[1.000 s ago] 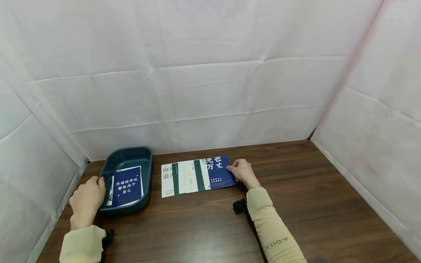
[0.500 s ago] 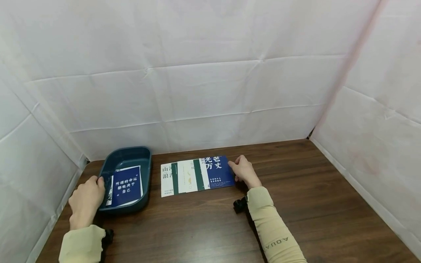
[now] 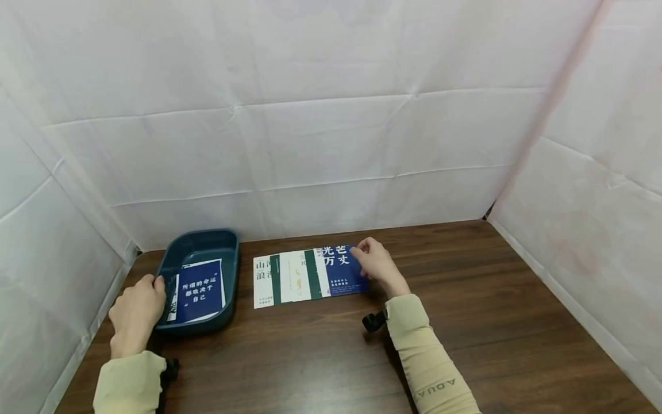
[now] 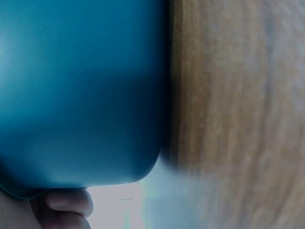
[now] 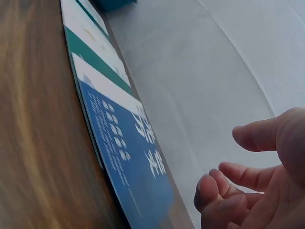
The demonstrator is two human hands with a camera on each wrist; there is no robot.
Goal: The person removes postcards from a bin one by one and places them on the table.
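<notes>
My left hand (image 3: 135, 310) grips the left rim of a teal tray (image 3: 234, 270); in the left wrist view a fingertip (image 4: 66, 204) curls under the tray (image 4: 81, 95). Inside the tray lies a blue card with white text (image 3: 199, 290). To its right, several overlapping cards (image 3: 289, 277) are fanned in a row on the wooden table (image 3: 310, 356), with a blue card (image 3: 338, 269) on top at the right end. My right hand (image 3: 373, 263) hovers just over that blue card's right edge, fingers (image 5: 238, 174) loosely curled and apart from the thumb, holding nothing above the card (image 5: 128, 162).
White fabric walls (image 3: 331, 144) close in the table at the back, left and right. Bare dark wood runs in front of the cards and across the right half. Small black wrist mounts sit on both sleeves.
My right hand lifted off the blue card's right edge and shifted slightly left, now hovering over it. The left hand stays on the tray rim.
</notes>
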